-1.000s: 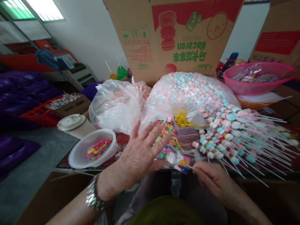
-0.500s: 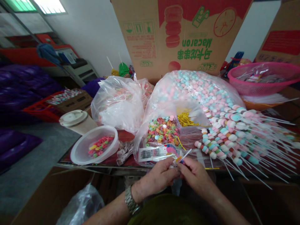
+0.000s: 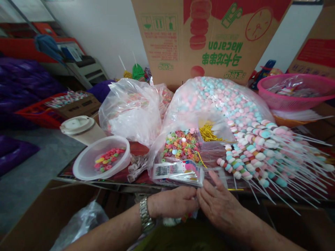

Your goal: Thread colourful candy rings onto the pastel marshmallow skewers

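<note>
On the head camera I have the left hand (image 3: 172, 202), watch on its wrist, with fingers curled inward, and the right hand (image 3: 222, 209), fingers loosely parted, meeting in front of the body at the table's near edge. Whatever lies between them is hidden from me, so I cannot tell whether either has hold of something. The right fingertips (image 3: 213, 177) come up just beside a stack of printed clear bags (image 3: 178, 171), which rests on an open bag of coloured candy rings (image 3: 180, 146), with gold twist ties (image 3: 209, 134) just behind the rings.

As for what is done, I count many finished skewers (image 3: 258, 157), threaded with pink and blue marshmallow pieces and fanned across the right of the table. Plenty remains: a large bag of loose marshmallow pieces (image 3: 222, 101) sits behind them, and more rings lie in a round plastic tub (image 3: 115, 140) at left. The printed bags look largely unused, though I cannot count them.
</note>
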`<action>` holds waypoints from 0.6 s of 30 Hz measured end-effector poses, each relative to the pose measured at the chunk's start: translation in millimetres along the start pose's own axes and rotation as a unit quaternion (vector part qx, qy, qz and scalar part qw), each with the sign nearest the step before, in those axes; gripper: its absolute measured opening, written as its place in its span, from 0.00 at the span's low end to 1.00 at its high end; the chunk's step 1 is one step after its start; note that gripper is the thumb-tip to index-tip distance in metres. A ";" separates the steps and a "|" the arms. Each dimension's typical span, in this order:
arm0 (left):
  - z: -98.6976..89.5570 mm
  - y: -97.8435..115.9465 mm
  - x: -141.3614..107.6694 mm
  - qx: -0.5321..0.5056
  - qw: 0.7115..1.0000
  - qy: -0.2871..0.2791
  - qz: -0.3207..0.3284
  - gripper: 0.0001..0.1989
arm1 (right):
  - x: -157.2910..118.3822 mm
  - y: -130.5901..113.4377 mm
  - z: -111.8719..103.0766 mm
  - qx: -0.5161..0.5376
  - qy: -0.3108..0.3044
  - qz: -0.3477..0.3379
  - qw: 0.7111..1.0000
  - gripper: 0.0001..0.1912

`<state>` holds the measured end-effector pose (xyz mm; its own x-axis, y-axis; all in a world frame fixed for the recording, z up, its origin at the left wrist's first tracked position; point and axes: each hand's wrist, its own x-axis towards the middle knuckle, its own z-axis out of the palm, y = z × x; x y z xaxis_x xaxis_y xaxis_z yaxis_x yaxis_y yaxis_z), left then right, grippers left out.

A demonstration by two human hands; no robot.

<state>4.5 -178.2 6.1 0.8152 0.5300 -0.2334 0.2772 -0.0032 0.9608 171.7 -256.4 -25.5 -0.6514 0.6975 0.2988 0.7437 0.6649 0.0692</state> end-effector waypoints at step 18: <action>-2.8 -21.9 -5.8 -0.205 0.919 0.327 -0.076 0.11 | 48.7 74.1 45.6 0.285 0.088 0.472 0.830 0.07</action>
<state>-7.7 -178.8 -13.2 0.2654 0.8949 -0.3588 0.0391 0.3619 0.9314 188.2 -161.0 -49.2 0.2493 0.9631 0.1011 0.6856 -0.1018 -0.7209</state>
